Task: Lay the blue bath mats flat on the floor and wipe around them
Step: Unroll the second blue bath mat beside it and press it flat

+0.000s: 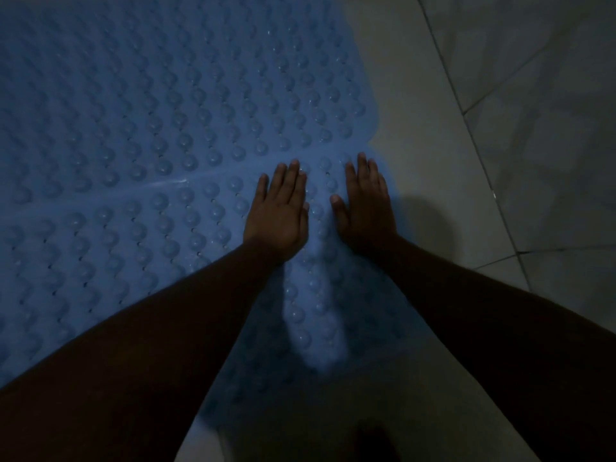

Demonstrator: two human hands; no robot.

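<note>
Two blue bath mats with rows of raised bumps lie on the floor. The far mat (173,95) fills the upper left. The near mat (110,248) meets it along a pale seam running from the left edge up to my hands. My left hand (278,211) rests palm down on the near mat just below the seam, fingers together. My right hand (366,201) lies flat beside it, close to the mat's right edge. Neither hand holds anything. My forearms cover the near mat's lower part.
Pale floor tiles (500,95) with dark grout lines spread to the right of the mats and along the bottom. The light is dim. A dark shape (376,445) sits at the bottom edge between my arms; I cannot tell what it is.
</note>
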